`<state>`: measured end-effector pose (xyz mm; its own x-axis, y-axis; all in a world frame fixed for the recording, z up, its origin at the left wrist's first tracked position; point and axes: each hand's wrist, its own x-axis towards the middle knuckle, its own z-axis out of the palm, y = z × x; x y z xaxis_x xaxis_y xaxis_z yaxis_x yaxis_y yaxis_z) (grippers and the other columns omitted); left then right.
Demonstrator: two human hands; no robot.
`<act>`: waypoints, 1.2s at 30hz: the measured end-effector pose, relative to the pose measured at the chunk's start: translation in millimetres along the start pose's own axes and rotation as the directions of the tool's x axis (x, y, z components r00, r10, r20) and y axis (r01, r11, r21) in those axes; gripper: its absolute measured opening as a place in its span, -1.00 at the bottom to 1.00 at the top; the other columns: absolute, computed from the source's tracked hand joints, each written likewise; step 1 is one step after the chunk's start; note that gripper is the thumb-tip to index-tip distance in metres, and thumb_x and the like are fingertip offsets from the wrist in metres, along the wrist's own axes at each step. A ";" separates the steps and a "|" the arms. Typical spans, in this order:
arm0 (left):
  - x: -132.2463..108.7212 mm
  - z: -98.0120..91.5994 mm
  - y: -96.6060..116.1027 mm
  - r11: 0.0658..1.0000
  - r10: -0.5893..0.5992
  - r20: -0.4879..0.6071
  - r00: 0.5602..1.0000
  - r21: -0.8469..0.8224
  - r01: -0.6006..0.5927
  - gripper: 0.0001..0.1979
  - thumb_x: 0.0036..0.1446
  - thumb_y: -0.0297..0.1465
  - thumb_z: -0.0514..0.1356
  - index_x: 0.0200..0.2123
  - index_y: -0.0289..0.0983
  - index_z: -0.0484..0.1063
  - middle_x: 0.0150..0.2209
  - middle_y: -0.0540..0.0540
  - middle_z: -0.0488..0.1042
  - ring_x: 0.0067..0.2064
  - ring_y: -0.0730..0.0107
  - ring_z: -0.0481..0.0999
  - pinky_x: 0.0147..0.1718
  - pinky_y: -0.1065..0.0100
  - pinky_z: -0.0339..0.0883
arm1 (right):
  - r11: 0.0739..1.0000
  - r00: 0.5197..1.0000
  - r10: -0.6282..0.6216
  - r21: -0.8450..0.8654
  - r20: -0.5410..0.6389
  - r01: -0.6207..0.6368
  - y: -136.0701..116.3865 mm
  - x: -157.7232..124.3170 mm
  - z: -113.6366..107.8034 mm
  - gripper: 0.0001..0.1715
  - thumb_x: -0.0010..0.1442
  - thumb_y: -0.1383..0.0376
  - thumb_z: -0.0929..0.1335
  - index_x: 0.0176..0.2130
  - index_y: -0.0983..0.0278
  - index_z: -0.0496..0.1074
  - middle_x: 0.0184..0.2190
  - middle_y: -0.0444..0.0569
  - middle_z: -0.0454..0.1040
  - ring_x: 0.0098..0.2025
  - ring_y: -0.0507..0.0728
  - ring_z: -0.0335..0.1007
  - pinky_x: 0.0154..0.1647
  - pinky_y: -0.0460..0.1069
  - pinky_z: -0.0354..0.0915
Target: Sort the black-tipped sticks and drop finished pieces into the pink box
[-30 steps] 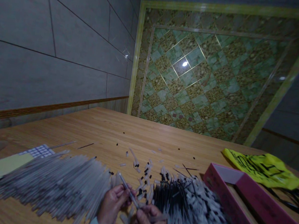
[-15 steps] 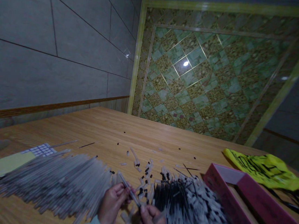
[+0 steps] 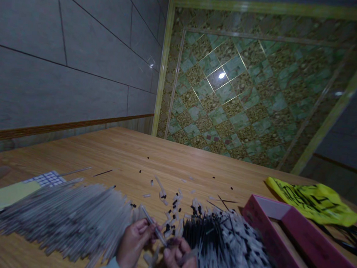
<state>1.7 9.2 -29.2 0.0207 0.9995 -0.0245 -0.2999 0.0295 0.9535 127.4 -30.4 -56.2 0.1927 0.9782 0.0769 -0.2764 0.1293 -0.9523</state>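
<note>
My left hand (image 3: 134, 243) is closed around a thin clear tube (image 3: 151, 223) that points up and away from me. My right hand (image 3: 180, 262) is pinched at the tube's near end, and what its fingers grip is too small to name. Both hands sit at the bottom edge, between a big heap of grey tubes (image 3: 61, 217) on the left and a pile of black-tipped pieces (image 3: 231, 249) on the right. Small loose caps (image 3: 174, 204) lie scattered just beyond the hands.
A pink open box (image 3: 285, 235) stands at the right, with a yellow printed bag (image 3: 313, 200) behind it. A yellow sheet and a white gridded card (image 3: 48, 178) lie at the left. The wooden table (image 3: 164, 157) runs back to a tiled wall.
My right hand has shifted slightly up and toward the tube's near end. The left hand and the tube have hardly moved.
</note>
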 end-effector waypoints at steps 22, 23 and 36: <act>-2.7 2.0 3.8 1.000 -0.010 -0.006 1.000 0.023 0.010 -0.66 -0.20 -0.14 0.30 -0.49 -0.33 0.48 -0.53 -0.12 0.55 -0.50 0.36 0.46 -0.55 0.45 0.23 | 0.999 0.999 0.046 0.004 -0.001 -0.046 -1.7 -0.9 1.5 -0.46 -0.17 -0.10 0.41 -0.57 0.34 0.37 -0.77 -0.15 0.29 -0.73 -0.07 0.08 -0.71 -0.17 0.01; -2.8 2.5 4.1 1.000 -0.010 -0.002 1.000 0.024 0.010 -0.66 -0.21 -0.14 0.31 -0.50 -0.33 0.48 -0.53 -0.12 0.55 -0.50 0.35 0.47 -0.55 0.45 0.24 | 0.997 0.997 0.073 0.007 0.018 -0.073 -1.4 -1.3 2.5 -0.44 -0.14 -0.12 0.39 -0.62 0.33 0.34 -0.80 -0.17 0.25 -0.76 -0.09 0.03 -0.74 -0.17 -0.04; 1.7 -4.0 3.0 0.999 0.009 -0.104 0.995 -0.043 -0.014 -0.73 -0.13 -0.19 0.28 -0.52 -0.31 0.44 -0.55 -0.04 0.50 -0.48 0.44 0.45 -0.51 0.49 0.23 | 0.966 0.984 0.175 0.189 0.031 -0.178 -4.7 -1.4 -3.3 -0.58 -0.23 0.06 0.47 -0.66 0.32 0.32 -0.84 -0.18 0.26 -0.78 -0.08 0.03 -0.76 -0.18 -0.01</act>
<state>-3.0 11.0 -27.6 -0.0815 0.9956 -0.0471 -0.3410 0.0165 0.9399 131.5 -33.0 -52.8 0.1117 0.9904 -0.0818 -0.4787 -0.0185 -0.8778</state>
